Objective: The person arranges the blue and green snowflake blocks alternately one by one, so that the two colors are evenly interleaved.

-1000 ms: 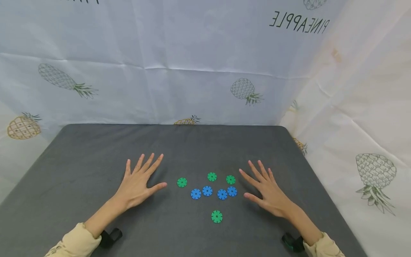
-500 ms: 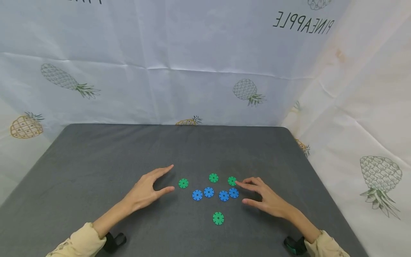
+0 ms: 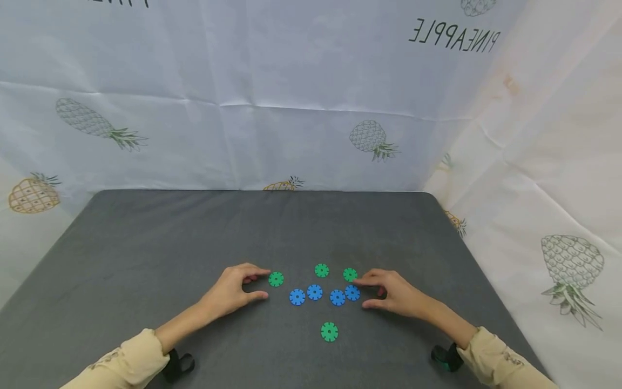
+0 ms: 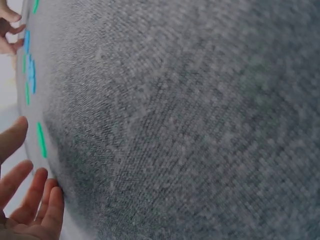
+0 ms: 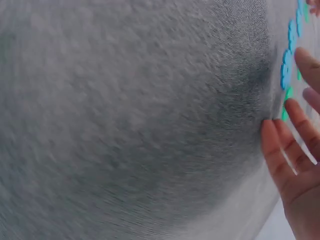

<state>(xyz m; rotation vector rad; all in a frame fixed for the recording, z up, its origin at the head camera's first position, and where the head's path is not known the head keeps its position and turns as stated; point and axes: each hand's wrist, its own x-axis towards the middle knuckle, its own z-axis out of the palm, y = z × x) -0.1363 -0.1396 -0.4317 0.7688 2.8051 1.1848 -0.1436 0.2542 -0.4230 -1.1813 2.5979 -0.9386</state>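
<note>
Four blue notched discs lie in a row, among them a left one (image 3: 297,296) and a right one (image 3: 352,293). Behind them are three green discs: left (image 3: 276,279), middle (image 3: 322,270) and right (image 3: 350,274). One more green disc (image 3: 329,332) lies nearer the front. My left hand (image 3: 232,292) is just left of the left green disc, thumb and index finger apart, holding nothing. My right hand (image 3: 399,294) has its index fingertip at the edge of the right green disc; its thumb is apart and nothing is gripped. Both hands show in their wrist views, left (image 4: 32,205) and right (image 5: 300,165).
A dark grey cloth-covered table (image 3: 194,227) lies under the discs. White curtains (image 3: 291,65) with pineapple prints hang behind it and at the sides. Black straps hang at the left wrist (image 3: 178,367) and the right wrist (image 3: 447,357).
Both hands, at first spread wide, have drawn their fingers in. The left hand has moved right to the left green disc, and the right hand has moved left to the right green disc.
</note>
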